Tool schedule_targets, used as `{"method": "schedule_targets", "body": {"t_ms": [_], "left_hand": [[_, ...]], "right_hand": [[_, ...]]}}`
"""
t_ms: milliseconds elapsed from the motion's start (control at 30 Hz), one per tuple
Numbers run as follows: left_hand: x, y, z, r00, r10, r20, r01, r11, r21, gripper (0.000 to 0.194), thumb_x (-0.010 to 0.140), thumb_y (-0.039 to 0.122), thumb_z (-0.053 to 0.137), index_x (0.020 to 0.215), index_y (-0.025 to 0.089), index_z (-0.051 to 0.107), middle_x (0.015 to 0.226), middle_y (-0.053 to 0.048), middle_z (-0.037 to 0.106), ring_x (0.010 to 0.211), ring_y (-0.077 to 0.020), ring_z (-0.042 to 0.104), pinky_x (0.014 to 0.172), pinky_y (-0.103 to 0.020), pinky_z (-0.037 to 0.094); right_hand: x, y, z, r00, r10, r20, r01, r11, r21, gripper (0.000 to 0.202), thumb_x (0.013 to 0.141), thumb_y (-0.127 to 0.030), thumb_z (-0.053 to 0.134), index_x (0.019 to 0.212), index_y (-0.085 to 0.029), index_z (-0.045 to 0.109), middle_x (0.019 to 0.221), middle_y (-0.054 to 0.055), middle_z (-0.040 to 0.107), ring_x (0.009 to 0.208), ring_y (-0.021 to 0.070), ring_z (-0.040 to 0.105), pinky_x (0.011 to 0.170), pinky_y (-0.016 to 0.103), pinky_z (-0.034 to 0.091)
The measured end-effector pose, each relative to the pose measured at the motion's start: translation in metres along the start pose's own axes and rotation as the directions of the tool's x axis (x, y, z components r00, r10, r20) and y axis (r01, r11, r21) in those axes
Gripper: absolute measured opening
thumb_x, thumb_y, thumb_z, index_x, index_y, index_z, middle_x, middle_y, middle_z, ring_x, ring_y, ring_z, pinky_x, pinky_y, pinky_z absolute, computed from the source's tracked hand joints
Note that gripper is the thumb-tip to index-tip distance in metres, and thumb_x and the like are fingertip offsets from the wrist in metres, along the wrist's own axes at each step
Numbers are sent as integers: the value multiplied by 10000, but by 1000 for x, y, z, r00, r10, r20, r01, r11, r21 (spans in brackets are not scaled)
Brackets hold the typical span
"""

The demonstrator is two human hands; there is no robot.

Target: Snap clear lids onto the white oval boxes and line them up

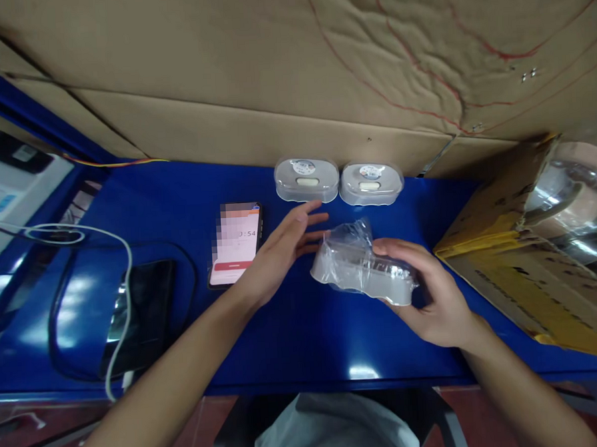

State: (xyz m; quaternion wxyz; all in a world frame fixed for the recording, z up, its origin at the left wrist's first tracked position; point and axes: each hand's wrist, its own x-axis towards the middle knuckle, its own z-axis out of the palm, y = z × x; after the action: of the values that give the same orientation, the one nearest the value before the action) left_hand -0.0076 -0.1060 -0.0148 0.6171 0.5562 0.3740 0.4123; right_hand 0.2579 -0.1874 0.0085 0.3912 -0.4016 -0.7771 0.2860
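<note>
My right hand (430, 296) grips the right end of a grey oval container (366, 270) loosely wrapped in clear plastic, tilted above the blue table. Its thumb and fingers are on either side of the container. Just left of the container, my left hand (290, 247) has its fingers stretched apart with nothing in them. The fingertips are close to the plastic; whether they touch it I cannot tell. Two similar oval containers with round labels, one on the left (306, 181) and one on the right (371, 183), sit side by side at the back of the table.
A lit phone (237, 243) lies by my left forearm. Farther left are a dark device (146, 311), looping cables (128, 279) and a white box (14, 198). An open cardboard box (511, 266) with plastic-wrapped items stands right. Cardboard (220, 67) covers the back wall.
</note>
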Motion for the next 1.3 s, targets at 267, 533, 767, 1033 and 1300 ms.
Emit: {"method": "schedule_targets", "body": {"t_ms": [267, 533, 767, 1033, 1300], "left_hand": [[-6, -4, 10, 958, -71, 279, 124, 976, -177, 603, 932, 644, 715, 1444, 347, 598, 1448, -129, 673, 1254, -320, 713, 898, -424, 657], [-20, -2, 41, 972, -233, 36, 233, 926, -296, 748, 701, 520, 966, 1296, 253, 599, 1234, -52, 677, 1160, -238, 643, 986, -347, 525], [-27, 1, 52, 989, -139, -46, 124, 962, -243, 794, 696, 596, 943, 1295, 250, 553, 1273, -70, 636, 1179, -260, 601, 992, -370, 512], [-24, -7, 50, 988, -117, -102, 85, 959, -271, 774, 700, 591, 944, 1302, 245, 601, 1301, -80, 655, 1209, -274, 616, 1012, -372, 501], [-15, 2, 33, 973, -45, -225, -63, 890, -451, 653, 808, 690, 817, 1263, 251, 653, 1262, -95, 731, 1291, -339, 654, 1044, -464, 543]], "right_hand": [[-3, 11, 8, 955, -283, 87, 294, 872, -392, 865, 877, -126, 683, 1630, -388, 345, 1353, 37, 709, 1324, 299, 626, 1232, 587, 383], [4, 4, 30, 991, -104, -81, 61, 906, -419, 944, 891, -614, 776, 1635, -242, 330, 1389, 179, 628, 1284, 374, 616, 1050, 584, 517], [2, -2, 32, 959, -236, -159, 184, 940, -288, 594, 972, -112, 663, 1526, -302, 559, 1454, 132, 638, 1379, 327, 610, 1124, 577, 493], [-3, -2, 29, 953, -95, -289, 62, 991, -118, 453, 1023, -70, 530, 1380, -320, 652, 1420, 35, 716, 1443, 280, 581, 1276, 637, 319], [9, 8, 19, 743, 225, -630, -92, 967, 237, 193, 1067, -253, 574, 1086, -325, 752, 1172, 12, 786, 1195, 236, 712, 1141, 504, 490]]}}
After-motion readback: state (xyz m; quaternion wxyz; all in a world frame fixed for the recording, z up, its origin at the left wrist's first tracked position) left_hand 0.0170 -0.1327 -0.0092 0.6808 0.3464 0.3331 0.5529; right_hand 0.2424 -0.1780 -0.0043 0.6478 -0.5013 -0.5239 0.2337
